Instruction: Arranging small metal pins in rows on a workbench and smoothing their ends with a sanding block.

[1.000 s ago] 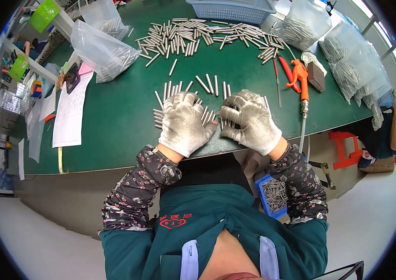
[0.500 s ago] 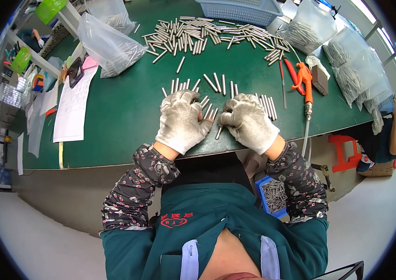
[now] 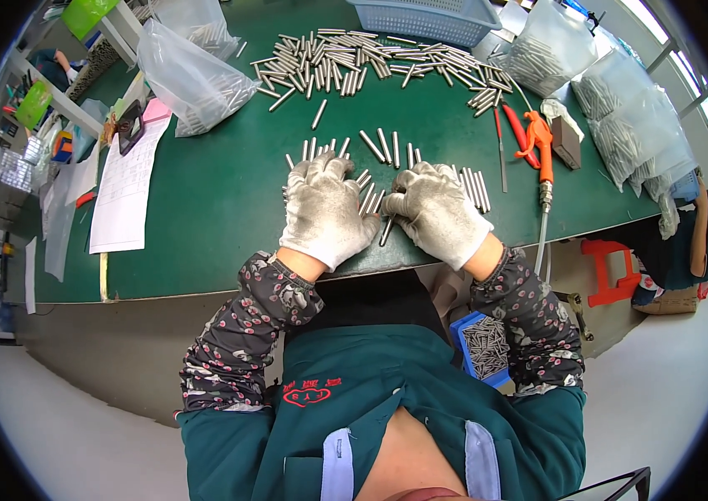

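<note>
White-gloved, my left hand (image 3: 325,210) rests palm down over several short metal pins, its fingers stretched forward and slightly apart. Pin ends (image 3: 320,149) stick out beyond its fingertips, and a few more pins (image 3: 370,200) lie beside its thumb. My right hand (image 3: 440,214), gloved too, is curled with thumb and forefinger pinched at a metal pin (image 3: 385,233) that points toward the table's front edge. More pins (image 3: 477,190) lie side by side to the right of this hand. Several loose pins (image 3: 382,146) lie just ahead, between the hands. Both palms hide whatever is under them.
A large heap of pins (image 3: 329,60) spreads across the far green table (image 3: 228,184), before a blue basket (image 3: 429,21). Bags of pins (image 3: 195,83) stand at both sides. An orange air gun (image 3: 540,142), red-handled tool (image 3: 521,138) and file (image 3: 501,150) lie right.
The whole view has shifted slightly. My left fingers look a little straighter over the pins, and my right fingertips have edged slightly toward the left hand. The pin at my right fingers remains there.
</note>
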`<state>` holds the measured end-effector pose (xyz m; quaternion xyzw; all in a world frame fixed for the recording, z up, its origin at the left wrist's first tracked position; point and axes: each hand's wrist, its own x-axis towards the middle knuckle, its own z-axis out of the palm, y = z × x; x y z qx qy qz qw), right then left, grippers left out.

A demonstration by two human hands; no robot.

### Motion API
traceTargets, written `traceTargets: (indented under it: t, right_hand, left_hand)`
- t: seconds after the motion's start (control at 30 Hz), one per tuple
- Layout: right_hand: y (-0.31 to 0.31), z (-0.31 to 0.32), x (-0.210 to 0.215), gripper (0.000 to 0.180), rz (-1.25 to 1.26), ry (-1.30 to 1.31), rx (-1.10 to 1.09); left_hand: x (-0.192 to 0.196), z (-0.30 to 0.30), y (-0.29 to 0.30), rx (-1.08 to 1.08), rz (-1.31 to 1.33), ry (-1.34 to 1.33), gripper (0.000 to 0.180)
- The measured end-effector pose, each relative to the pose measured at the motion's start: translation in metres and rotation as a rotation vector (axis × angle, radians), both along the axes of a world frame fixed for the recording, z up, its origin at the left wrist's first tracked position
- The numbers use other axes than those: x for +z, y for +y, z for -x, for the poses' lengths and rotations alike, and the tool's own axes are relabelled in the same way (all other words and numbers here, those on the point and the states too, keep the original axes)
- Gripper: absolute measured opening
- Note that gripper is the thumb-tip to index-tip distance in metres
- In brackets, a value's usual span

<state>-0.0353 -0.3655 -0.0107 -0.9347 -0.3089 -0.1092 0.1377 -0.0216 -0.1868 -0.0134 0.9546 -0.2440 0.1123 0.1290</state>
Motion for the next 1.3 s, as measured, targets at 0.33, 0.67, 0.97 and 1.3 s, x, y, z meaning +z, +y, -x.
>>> traceTargets:
  t: [0.33,0.67,0.97,1.3]
  right_hand:
    - [0.005,-0.008,-0.001,0.012,0.160,-0.102,0.078]
    - [-0.039,-0.010,0.005,0.015,-0.453,-0.120,-0.219]
    - [-0.023,0.020,0.013,0.018,-0.176,-0.002,-0.034]
    - [-0.021,0.021,-0.014,0.024,-0.239,-0.014,-0.012]
  left_hand:
    - [0.005,-0.003,0.005,-0.007,-0.059,0.025,0.038]
    - [0.001,-0.001,-0.005,-0.036,-0.088,-0.010,0.033]
    - [0.009,-0.002,0.002,-0.065,-0.203,-0.005,0.032]
    - [0.019,-0.003,0.020,-0.433,-0.234,-0.088,0.017]
